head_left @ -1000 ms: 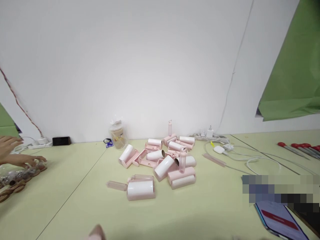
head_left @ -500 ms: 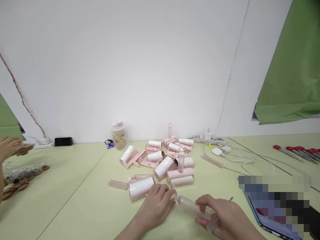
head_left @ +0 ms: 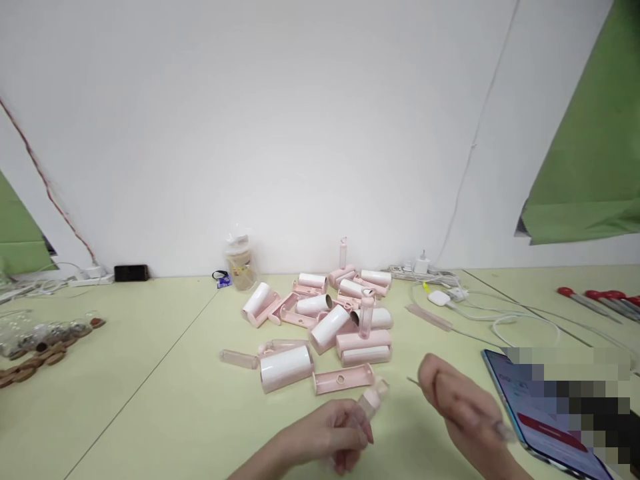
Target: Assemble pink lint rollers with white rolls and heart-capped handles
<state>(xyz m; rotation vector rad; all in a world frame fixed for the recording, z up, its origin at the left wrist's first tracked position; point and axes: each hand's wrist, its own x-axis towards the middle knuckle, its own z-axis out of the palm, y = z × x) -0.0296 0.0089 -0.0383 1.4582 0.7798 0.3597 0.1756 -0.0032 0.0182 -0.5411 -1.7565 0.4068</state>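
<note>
My left hand (head_left: 333, 437) is closed around a clear tube with a pink cap and loop (head_left: 371, 401). My right hand (head_left: 465, 413), also closed, grips a thin metal-shafted tool (head_left: 413, 381) that looks like a screwdriver; its clear end (head_left: 504, 432) pokes out behind the fist. Just beyond my left hand lies a pink trough-shaped holder (head_left: 333, 381) with a small ring in its middle. To its left is a white roll (head_left: 286, 368). Farther back sits a pile of pink holders (head_left: 365, 343) and white rolls (head_left: 330, 329), with another clear pink-capped tube (head_left: 367, 317) standing on it.
A phone (head_left: 507, 383) lies at my right, partly blurred out. White cables and a charger (head_left: 439, 298) run behind it, near red-ended tools (head_left: 600, 300). A bagged cup (head_left: 241, 263) stands by the wall. Clear and brown pieces (head_left: 45, 347) lie far left.
The clear tube has passed from my right hand to my left. My right hand has drawn away to the right with the tool. The other person's hand at far left has gone.
</note>
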